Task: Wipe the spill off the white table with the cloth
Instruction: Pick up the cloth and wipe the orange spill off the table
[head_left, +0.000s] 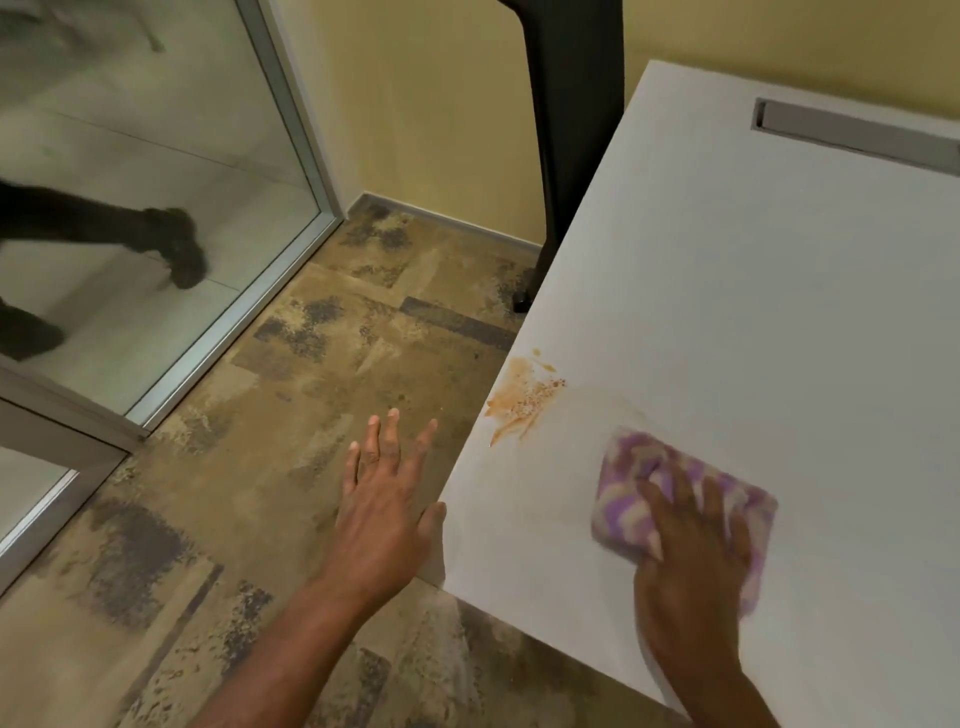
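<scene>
- Near the lower right of the frame, the right hand (693, 558) presses flat on the purple-and-white cloth (680, 491), fingers spread over it, cloth lying on the white table (753, 291).
- Up and left of the cloth, close to the table's left edge, sits the orange spill (522, 397); its streaks run from upper right to lower left.
- Off the table's edge, the left hand (384, 499) hovers with fingers spread, holding nothing.
- My judgement: the cloth-bearing right hand should sweep up-left.
</scene>
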